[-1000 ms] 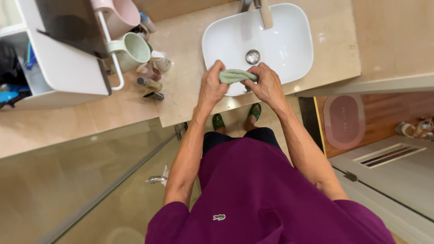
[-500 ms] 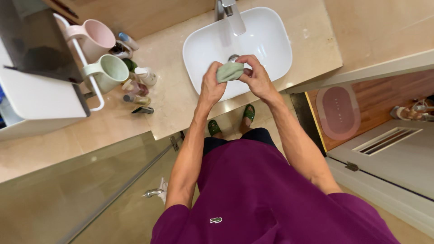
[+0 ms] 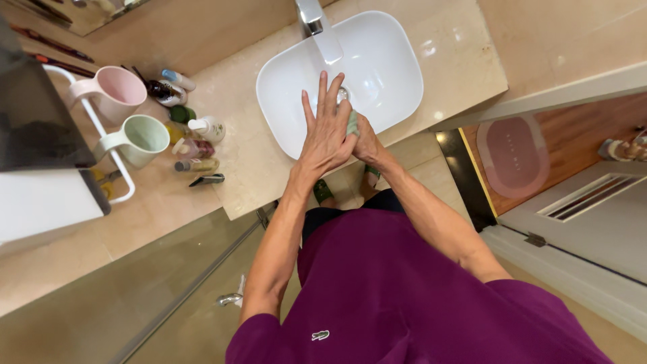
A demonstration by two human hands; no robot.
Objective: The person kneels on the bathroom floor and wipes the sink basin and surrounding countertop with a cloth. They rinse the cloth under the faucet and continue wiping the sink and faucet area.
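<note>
Since the earlier frame, my left hand (image 3: 328, 131) has flattened, fingers (image 3: 322, 94) spread straight, over the green cloth (image 3: 352, 124). Beneath it, my right hand (image 3: 366, 143) has its fingers curled around that cloth, above the white basin (image 3: 384, 64) sunk in the beige surface (image 3: 249, 155).

The basin (image 3: 377, 61) sits at upper centre on the counter (image 3: 249, 155); two mugs (image 3: 138, 138) and bottles (image 3: 195, 145) stand to its left.

Pink mug (image 3: 118, 87), green mug (image 3: 145, 135), bottles (image 3: 202, 128)
</note>
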